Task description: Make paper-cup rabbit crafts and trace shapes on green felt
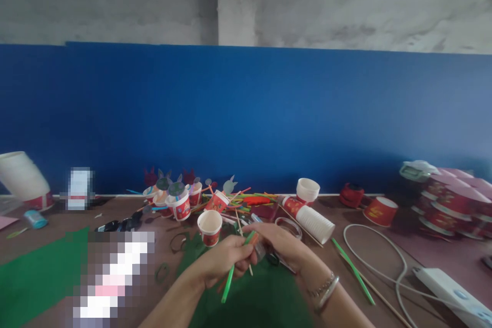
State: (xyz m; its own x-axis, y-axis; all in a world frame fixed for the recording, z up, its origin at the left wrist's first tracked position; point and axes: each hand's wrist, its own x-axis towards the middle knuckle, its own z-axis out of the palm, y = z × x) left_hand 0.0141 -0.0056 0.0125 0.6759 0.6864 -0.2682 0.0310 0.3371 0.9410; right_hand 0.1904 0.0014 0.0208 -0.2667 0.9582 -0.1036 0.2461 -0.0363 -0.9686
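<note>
My left hand (232,256) is closed around a green straw (228,285), whose lower end slants down toward me. Close against it is my right hand (274,240), palm down, fingers reaching over the left fingertips. Between the two hands sits a small clear and orange item (258,247); its kind is blurred and partly covered. A thin wooden stick (239,219) passes behind the hands. Below them lies a green sheet (253,300). Just beyond the left hand stands a red and white paper cup (209,226).
Decorated paper cups (180,205) crowd the back left, beside scattered coloured straws (257,200). A stack of white cups (315,223) lies to the right. A looped cable (402,251) runs to a power strip (453,289). Stacked red cups (459,195) stand far right.
</note>
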